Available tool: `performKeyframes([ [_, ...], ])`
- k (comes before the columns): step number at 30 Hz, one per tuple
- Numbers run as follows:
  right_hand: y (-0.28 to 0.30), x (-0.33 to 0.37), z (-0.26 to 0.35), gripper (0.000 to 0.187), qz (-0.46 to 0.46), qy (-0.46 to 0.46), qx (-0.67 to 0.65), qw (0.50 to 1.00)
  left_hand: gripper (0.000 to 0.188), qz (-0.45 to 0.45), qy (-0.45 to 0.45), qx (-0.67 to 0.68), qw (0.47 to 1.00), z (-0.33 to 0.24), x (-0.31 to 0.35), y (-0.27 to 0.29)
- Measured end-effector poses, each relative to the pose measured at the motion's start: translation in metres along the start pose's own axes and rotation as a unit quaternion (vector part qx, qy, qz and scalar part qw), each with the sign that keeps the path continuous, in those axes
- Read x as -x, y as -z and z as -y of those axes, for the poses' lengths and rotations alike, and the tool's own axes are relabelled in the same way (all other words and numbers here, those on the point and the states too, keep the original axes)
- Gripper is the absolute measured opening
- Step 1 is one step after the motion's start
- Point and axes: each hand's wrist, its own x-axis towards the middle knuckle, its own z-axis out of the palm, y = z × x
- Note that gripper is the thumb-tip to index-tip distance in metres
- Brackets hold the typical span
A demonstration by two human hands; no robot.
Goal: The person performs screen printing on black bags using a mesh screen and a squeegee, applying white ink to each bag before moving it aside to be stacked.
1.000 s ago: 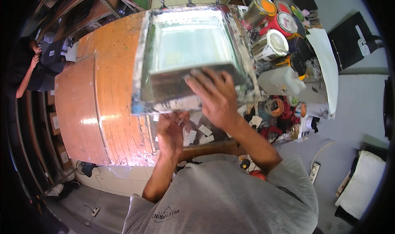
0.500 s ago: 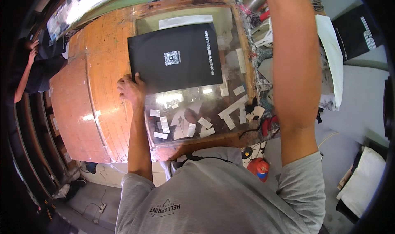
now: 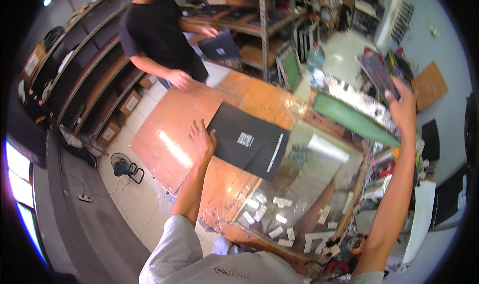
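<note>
A black flat sheet or bag (image 3: 249,139) with a white square code and a line of print lies partly on the wooden tabletop and partly over the glass panel. My left hand (image 3: 203,142) is at its left edge, fingers spread over the wood and thumb touching the edge. Out to the right, my raised right hand (image 3: 403,107) grips the lower end of a dark, flat, oblong thing (image 3: 377,74), whose exact kind I cannot make out. Below it slants a green-faced frame (image 3: 349,115) at the back of the table.
A co-worker in black (image 3: 157,39) stands across the table, holding another black printed sheet (image 3: 219,45). White tape pieces (image 3: 260,213) dot the glass panel (image 3: 304,199). Shelving (image 3: 264,29) stands behind; tools and cloths (image 3: 379,184) crowd the right. A fan (image 3: 122,168) sits on the floor.
The black sheet has moved left with my left hand, from the glass partly onto the wood. My view has lifted and turned, bringing my right hand and the co-worker's upper body into sight.
</note>
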Motion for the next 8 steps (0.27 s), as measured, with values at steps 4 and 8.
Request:
performKeyframes([
  [4, -0.005, -0.001, 0.014, 0.046, 0.010, -0.025, 0.004, 1.000, 0.066, 0.003, -0.020, 0.120, 0.993, 0.027, 0.045, 0.026],
  [8, -0.007, 0.000, -0.005, 0.048, -0.005, 0.002, 0.018, 1.000, 0.066, 0.102, -0.056, 0.235, 0.965, 0.014, 0.117, 0.031],
])
